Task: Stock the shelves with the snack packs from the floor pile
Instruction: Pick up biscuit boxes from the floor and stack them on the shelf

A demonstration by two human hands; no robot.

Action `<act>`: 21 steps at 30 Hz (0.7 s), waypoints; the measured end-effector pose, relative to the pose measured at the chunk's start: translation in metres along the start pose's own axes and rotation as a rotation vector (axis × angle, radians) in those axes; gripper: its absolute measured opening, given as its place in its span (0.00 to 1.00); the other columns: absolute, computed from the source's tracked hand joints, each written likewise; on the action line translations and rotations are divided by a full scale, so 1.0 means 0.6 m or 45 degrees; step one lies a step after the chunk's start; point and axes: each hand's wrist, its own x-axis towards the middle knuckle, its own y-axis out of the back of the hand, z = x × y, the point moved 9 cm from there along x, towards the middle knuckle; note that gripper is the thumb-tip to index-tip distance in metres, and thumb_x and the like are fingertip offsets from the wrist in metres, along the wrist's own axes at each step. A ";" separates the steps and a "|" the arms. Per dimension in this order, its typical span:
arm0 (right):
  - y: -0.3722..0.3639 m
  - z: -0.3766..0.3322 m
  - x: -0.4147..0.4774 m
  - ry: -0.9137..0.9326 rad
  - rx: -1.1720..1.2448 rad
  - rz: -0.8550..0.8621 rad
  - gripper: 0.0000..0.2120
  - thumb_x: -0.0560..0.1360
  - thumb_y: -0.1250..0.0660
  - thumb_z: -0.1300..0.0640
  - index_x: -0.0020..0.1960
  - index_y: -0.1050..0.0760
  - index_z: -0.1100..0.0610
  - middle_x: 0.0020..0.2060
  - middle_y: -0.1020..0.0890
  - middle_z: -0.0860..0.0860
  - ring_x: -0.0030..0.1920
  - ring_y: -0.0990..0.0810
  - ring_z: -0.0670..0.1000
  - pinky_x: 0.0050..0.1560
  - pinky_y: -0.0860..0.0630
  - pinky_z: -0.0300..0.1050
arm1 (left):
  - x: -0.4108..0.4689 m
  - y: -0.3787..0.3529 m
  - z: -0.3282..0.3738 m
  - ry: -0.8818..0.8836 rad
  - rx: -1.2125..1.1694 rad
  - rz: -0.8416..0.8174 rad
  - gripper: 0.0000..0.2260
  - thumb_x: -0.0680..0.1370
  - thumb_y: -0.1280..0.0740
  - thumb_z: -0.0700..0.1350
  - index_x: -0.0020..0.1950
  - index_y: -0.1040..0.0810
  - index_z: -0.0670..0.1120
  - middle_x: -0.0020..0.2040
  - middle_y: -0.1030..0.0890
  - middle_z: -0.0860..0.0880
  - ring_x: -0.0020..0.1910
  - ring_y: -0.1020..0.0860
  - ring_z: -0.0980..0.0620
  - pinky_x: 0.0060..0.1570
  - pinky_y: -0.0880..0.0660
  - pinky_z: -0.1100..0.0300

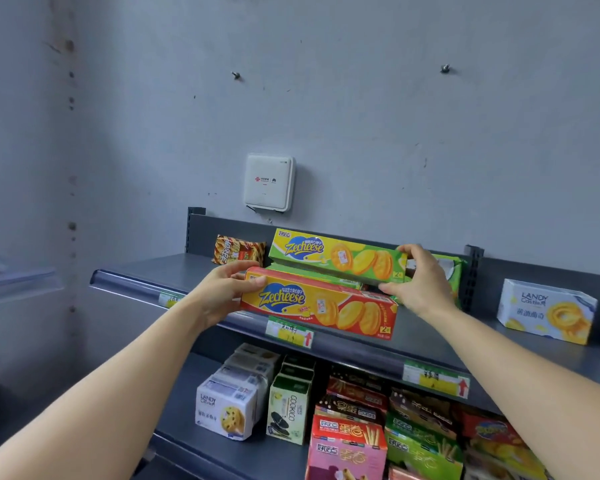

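**Two boxes, one in each hand**

The left hand [222, 289] grips the left end of the red box [323, 306], thumb on top, at the front of the top shelf [430, 341]. The right hand [420, 282] pinches the right end of the green box [336, 254], just behind and higher (over more boxes). An orange pack [238, 251] lies to the left, a white box [548, 310] well to the right.

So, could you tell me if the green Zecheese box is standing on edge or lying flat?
Standing on its long edge: the green Zecheese box shows its printed front, right hand gripping its end.
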 end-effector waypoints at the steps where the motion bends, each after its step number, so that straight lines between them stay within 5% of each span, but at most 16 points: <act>1: -0.011 -0.007 0.008 -0.011 -0.003 0.009 0.31 0.66 0.21 0.58 0.64 0.31 0.56 0.62 0.26 0.53 0.60 0.28 0.52 0.50 0.35 0.40 | 0.018 0.011 0.001 -0.001 0.013 -0.010 0.22 0.71 0.28 0.37 0.64 0.27 0.45 0.59 0.23 0.37 0.51 0.18 0.41 0.56 0.22 0.45; 6: -0.061 -0.025 0.037 -0.077 -0.005 0.061 0.31 0.65 0.21 0.60 0.64 0.31 0.57 0.61 0.26 0.54 0.57 0.28 0.50 0.51 0.34 0.41 | 0.091 0.051 -0.011 0.019 0.035 -0.058 0.19 0.74 0.30 0.36 0.64 0.28 0.45 0.55 0.22 0.42 0.46 0.18 0.46 0.45 0.18 0.54; 15: -0.127 -0.005 0.049 -0.177 -0.074 0.097 0.32 0.65 0.21 0.60 0.65 0.30 0.55 0.62 0.25 0.51 0.53 0.31 0.46 0.50 0.34 0.41 | 0.180 0.072 -0.063 0.096 0.048 -0.170 0.19 0.75 0.31 0.35 0.64 0.28 0.44 0.50 0.22 0.45 0.45 0.18 0.47 0.46 0.19 0.54; 21: -0.154 0.017 0.060 -0.201 -0.144 0.021 0.32 0.65 0.21 0.59 0.64 0.31 0.53 0.61 0.26 0.50 0.54 0.30 0.46 0.48 0.33 0.41 | 0.206 0.070 -0.088 0.166 0.073 -0.307 0.20 0.71 0.28 0.38 0.61 0.26 0.46 0.57 0.23 0.41 0.50 0.18 0.44 0.57 0.23 0.46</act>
